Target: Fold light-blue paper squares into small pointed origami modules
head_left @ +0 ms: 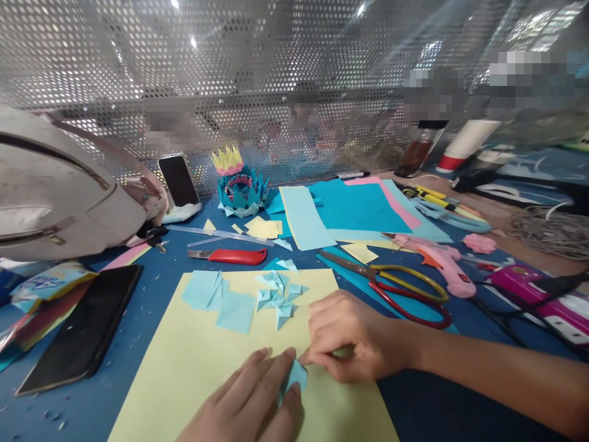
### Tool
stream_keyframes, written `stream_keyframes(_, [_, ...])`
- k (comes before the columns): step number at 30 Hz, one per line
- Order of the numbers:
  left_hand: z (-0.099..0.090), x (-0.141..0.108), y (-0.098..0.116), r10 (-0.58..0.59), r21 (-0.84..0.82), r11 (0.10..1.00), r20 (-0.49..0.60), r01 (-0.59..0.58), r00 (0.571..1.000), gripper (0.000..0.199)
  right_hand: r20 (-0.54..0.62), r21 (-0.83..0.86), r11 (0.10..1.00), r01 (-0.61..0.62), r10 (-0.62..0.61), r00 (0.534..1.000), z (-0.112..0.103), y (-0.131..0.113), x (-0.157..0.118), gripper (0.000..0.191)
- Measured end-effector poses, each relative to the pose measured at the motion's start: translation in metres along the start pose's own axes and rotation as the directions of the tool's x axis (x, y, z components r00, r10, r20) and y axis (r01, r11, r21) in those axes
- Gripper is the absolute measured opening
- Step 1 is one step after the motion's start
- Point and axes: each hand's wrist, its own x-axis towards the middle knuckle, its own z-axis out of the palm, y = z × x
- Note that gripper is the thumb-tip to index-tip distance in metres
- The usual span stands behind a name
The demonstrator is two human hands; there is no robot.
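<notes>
Light-blue paper piece [297, 376] lies beneath the left grip [293, 374].

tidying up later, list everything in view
left-out small scraps aside:
sheet: 1, pale yellow, under hands
squares: several, light blue, on sheet
folded pieces: several, light blue, on sheet
cutter: 1, red, behind sheet
scissors: 1, red-yellow, right
glue gun: 1, pink, right
paper model: 1, multicoloured, back
large papers: several, mostly blue, back
phones: 2, black, left
packet: 1, blue-yellow, left
bag: 1, whitish, left
power strip: 1, magenta, right
bottle: 1, dark, back
left hand: 1, on blue piece
right hand: 1, beside it
</notes>
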Motion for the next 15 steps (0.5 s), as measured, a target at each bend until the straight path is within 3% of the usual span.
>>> stream_keyframes(5, [-0.0007,0.0028,-0.0029,-0.003,0.002,1.0,-0.022,0.003,1.0,0.027,-0.058,-0.055,0.997,0.047,-0.051,0.997,0.0023,-0.0006,0.0005,0.03])
stream_keyframes(15, [0.0005,0.0033,-0.0022,-0.001,0.004,1.0,-0.023,0.001,1.0,0.027,-0.039,-0.075,0.995,0.071,-0.074,0.996,0.0033,-0.0001,0.0003,0.026])
